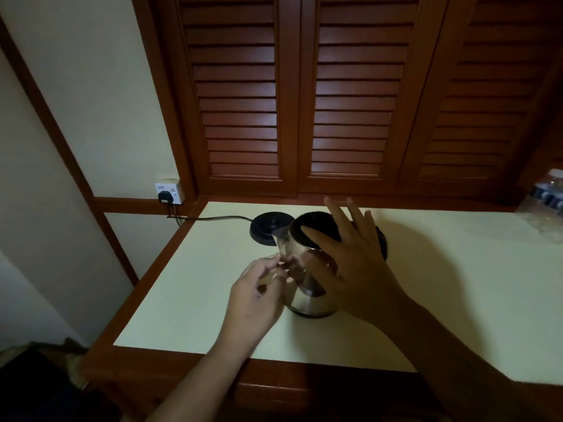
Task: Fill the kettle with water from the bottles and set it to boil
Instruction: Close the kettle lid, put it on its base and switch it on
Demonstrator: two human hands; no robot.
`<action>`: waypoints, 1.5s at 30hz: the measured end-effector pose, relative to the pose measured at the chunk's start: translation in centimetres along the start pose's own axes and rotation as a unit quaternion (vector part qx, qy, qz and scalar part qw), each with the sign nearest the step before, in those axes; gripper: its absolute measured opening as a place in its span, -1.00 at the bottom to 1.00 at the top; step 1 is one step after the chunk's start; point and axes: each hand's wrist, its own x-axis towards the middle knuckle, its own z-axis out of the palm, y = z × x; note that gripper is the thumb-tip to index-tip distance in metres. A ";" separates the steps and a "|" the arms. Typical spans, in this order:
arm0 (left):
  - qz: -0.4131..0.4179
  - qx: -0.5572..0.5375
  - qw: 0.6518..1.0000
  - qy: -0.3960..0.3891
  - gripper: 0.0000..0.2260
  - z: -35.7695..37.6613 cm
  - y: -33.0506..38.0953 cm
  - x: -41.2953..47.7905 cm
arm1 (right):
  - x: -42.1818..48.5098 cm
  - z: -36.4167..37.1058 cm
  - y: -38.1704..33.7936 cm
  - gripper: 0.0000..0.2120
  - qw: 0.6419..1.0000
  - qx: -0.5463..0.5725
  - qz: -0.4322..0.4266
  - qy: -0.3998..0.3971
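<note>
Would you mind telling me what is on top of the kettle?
Its black lid, closed, with the right hand spread open over it. The hand hides the lid's right part and most of the handle.

Both arms are bare along all that shows, from the frame's lower edge to the wrists. The left forearm [198, 376] is slim and ends in the left grip [256, 296], whose back carries a small dark mark. The right forearm [472, 360] looks broader, being nearer the camera, and ends in the right grip [350, 269]. The fingers are long and slender; the nails are too blurred to tell.
</note>
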 end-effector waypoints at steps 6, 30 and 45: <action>-0.029 0.006 0.999 -0.011 -0.81 0.3 -0.6 -0.4 | -5.5 1.4 1.9 -0.47 0.963 0.176 0.152 0.136; -0.075 0.093 0.991 -0.065 -0.08 3.4 1.1 0.0 | -3.3 4.2 7.8 -0.82 0.903 0.312 0.295 0.019; -0.061 0.091 0.994 -0.029 -0.11 -0.7 3.1 7.7 | 6.4 5.1 7.2 -0.77 0.904 0.343 0.254 0.022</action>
